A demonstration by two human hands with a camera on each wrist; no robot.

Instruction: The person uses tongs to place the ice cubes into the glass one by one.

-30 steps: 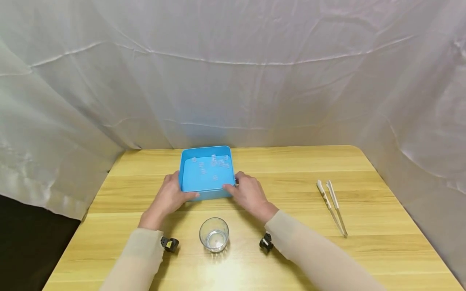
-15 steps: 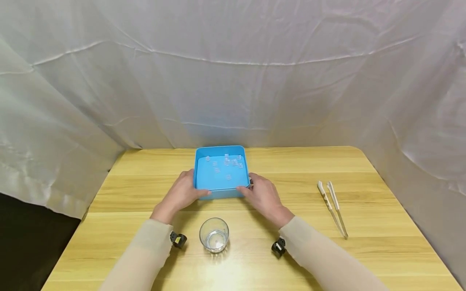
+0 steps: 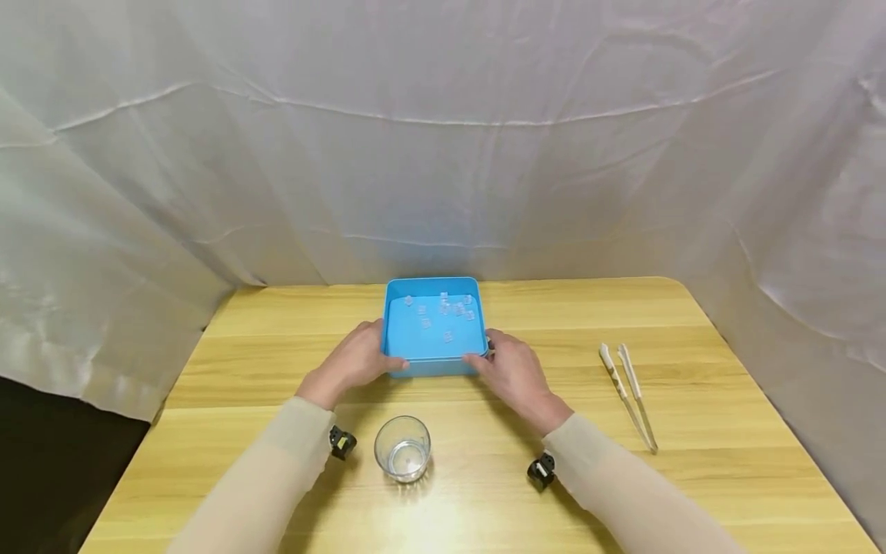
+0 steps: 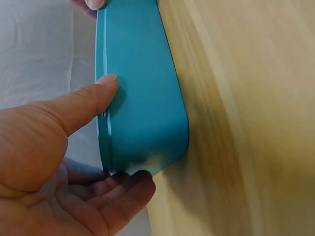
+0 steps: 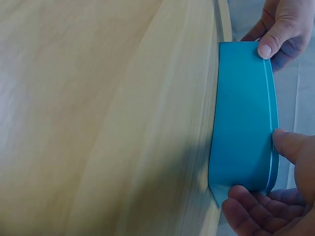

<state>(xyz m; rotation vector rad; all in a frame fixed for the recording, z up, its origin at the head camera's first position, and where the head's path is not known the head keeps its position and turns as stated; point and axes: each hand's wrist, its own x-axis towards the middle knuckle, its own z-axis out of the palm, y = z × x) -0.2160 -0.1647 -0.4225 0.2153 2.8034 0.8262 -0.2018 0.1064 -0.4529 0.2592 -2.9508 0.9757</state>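
A blue square tray (image 3: 434,368) sits at the back middle of the wooden table, with several small clear cubes (image 3: 445,306) scattered inside. My left hand (image 3: 354,358) grips its near left corner, thumb on the front wall and fingers against the side. At the near right corner my right hand (image 3: 515,377) holds it the same way. In the left wrist view the left thumb (image 4: 98,96) presses the front wall just below the rim. The right wrist view shows the right fingers (image 5: 248,209) against the side wall. A clear drinking glass (image 3: 403,448) stands between my forearms.
White-handled metal tongs (image 3: 628,396) lie on the right part of the wooden table (image 3: 706,477). A pale grey cloth (image 3: 443,177) hangs right behind the table's back edge and along both sides. Small black wrist cameras (image 3: 342,442) sit at my cuffs.
Both hands have moved the blue tray to the right along the back of the table, more slowly in the last half second. The glass and tongs stay where they were.
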